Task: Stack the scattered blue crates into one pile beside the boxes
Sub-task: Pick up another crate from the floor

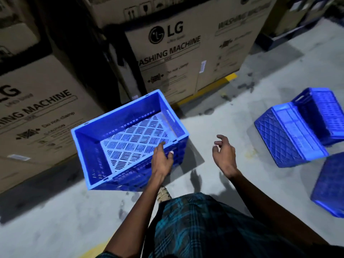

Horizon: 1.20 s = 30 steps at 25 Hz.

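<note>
1. Left hand point(162, 159) rests at the near right rim of the upright blue crate point(128, 140), fingers loosely spread over the edge; whether the thumb grips the wall cannot be told.
2. Right hand point(224, 155) hangs in the air just right of that crate, fingers slack and apart, holding nothing.
3. Standing mouth-up on the concrete floor point(223, 112), the crate sits just in front of the LG washing machine boxes point(176, 53), its long axis running from near left to far right. It looks to sit on at least one more crate, since stacked blue walls show below its rim. Its slotted floor is bare.
4. Scattered crates lie well apart to the right: an overturned crate point(286, 135) showing its quilted underside, a crate on its side point(322, 112) touching it behind, and a third crate point(329, 185) cut off at the right edge, nearer the person.
5. Judged from this, the pile is begun and three crates remain. All lie to the right of the hands, so the free right hand is nearer; the overturned crate would need flipping before it nests.
6. Below, a plaid garment point(204, 229) and one shoe point(163, 193) show.
</note>
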Each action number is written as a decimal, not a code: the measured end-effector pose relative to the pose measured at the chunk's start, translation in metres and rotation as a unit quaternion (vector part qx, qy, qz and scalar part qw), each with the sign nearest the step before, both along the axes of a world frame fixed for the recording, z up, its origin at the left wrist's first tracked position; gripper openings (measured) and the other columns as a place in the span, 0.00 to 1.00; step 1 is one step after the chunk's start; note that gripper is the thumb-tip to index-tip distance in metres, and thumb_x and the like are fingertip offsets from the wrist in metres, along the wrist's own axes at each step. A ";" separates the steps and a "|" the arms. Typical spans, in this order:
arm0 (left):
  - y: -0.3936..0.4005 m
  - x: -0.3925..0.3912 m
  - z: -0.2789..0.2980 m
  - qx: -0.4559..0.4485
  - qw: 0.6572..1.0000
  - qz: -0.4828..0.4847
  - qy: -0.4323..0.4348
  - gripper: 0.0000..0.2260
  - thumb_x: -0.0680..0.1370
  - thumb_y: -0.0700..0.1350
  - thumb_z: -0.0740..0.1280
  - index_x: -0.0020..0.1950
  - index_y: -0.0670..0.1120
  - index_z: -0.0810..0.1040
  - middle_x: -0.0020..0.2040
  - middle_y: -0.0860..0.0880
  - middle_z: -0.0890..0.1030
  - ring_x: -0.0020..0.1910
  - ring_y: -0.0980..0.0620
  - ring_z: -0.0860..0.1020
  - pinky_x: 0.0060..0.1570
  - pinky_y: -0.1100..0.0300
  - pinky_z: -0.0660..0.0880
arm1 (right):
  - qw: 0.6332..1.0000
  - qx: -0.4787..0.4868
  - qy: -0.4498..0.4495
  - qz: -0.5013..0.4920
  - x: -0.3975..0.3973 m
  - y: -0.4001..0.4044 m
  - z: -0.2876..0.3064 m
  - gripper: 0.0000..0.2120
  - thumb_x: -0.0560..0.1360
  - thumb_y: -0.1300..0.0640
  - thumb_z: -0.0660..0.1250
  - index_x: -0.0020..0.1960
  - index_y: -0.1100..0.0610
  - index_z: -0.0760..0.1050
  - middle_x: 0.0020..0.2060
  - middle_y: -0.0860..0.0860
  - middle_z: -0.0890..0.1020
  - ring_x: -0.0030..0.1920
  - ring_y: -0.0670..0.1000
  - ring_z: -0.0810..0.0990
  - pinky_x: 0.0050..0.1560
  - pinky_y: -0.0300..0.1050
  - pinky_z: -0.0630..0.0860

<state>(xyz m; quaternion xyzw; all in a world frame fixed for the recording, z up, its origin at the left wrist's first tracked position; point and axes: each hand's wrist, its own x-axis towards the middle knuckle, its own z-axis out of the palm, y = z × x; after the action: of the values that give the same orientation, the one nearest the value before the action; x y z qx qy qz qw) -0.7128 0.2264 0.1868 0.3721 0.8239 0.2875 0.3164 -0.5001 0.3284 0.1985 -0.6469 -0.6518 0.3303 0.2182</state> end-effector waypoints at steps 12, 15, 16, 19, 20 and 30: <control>0.102 0.256 0.031 0.045 0.986 -0.130 -0.093 0.19 0.79 0.44 0.68 0.69 0.44 0.72 0.57 0.43 0.80 0.54 0.44 0.80 0.56 0.53 0.76 | 0.978 -0.027 0.067 -0.195 0.270 0.023 0.003 0.21 0.76 0.62 0.64 0.68 0.55 0.68 0.54 0.55 0.82 0.49 0.55 0.80 0.55 0.46 0.75; 0.139 0.311 0.042 0.046 0.972 -0.203 -0.105 0.18 0.79 0.44 0.68 0.69 0.46 0.73 0.56 0.45 0.81 0.50 0.47 0.80 0.52 0.54 0.78 | 0.951 -0.039 0.094 -0.293 0.330 0.030 0.006 0.21 0.76 0.62 0.65 0.68 0.57 0.69 0.54 0.57 0.83 0.47 0.56 0.81 0.54 0.45 0.73; 0.152 0.327 0.045 0.044 0.967 -0.229 -0.103 0.18 0.79 0.44 0.68 0.69 0.46 0.73 0.55 0.46 0.81 0.50 0.48 0.80 0.50 0.56 0.76 | 0.940 -0.040 0.100 -0.323 0.348 0.032 0.006 0.21 0.76 0.63 0.65 0.68 0.57 0.70 0.54 0.57 0.84 0.48 0.57 0.82 0.56 0.46 0.73; 0.190 0.373 0.051 0.032 0.952 -0.287 -0.103 0.17 0.80 0.44 0.68 0.68 0.45 0.73 0.53 0.46 0.80 0.48 0.49 0.80 0.46 0.60 0.73 | 0.915 -0.023 0.112 -0.388 0.404 0.038 0.003 0.21 0.75 0.63 0.66 0.67 0.58 0.70 0.51 0.57 0.85 0.51 0.60 0.82 0.58 0.52 0.76; 0.202 0.386 0.051 0.027 0.948 -0.299 -0.104 0.17 0.79 0.44 0.68 0.68 0.45 0.73 0.52 0.47 0.81 0.48 0.49 0.80 0.46 0.60 0.74 | 0.908 -0.030 0.115 -0.402 0.420 0.039 0.005 0.21 0.75 0.63 0.66 0.67 0.57 0.70 0.51 0.57 0.85 0.51 0.59 0.82 0.57 0.53 0.76; 0.361 0.581 0.034 -0.016 0.910 -0.381 -0.162 0.16 0.78 0.44 0.69 0.66 0.47 0.75 0.49 0.48 0.80 0.47 0.50 0.79 0.45 0.62 0.72 | 0.870 -0.080 0.080 -0.480 0.594 0.107 0.013 0.21 0.77 0.63 0.66 0.69 0.62 0.70 0.58 0.60 0.80 0.57 0.59 0.79 0.46 0.40 0.67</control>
<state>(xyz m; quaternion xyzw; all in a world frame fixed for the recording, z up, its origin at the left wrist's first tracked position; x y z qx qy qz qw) -0.1321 0.5870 0.2211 0.6012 0.5614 0.1881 0.5366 0.0938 0.4357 0.2114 -0.8665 -0.2121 0.2869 0.3490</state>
